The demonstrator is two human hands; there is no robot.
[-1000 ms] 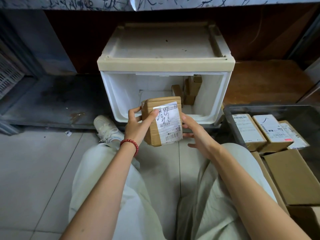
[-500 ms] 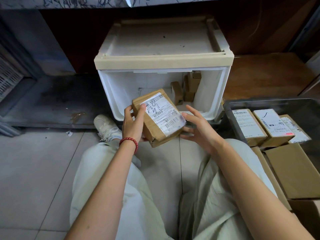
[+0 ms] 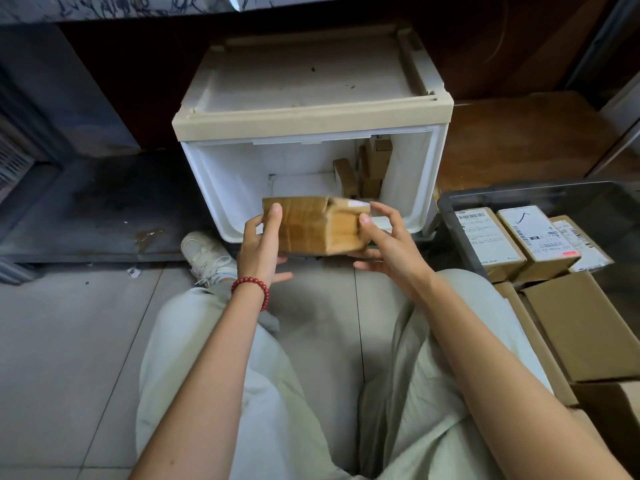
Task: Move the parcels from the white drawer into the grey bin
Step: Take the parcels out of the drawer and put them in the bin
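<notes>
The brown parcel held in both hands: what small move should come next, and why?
Probably carry the parcel to the person's right, toward the grey bin. The left hand and right hand both grip it in front of the white drawer, clear of its opening, and the bin on that side already holds labelled parcels.

Red bead bracelet (image 3: 255, 282), left wrist; pale, perhaps greenish trousers (image 3: 207, 375); white sneaker (image 3: 204, 251).
</notes>
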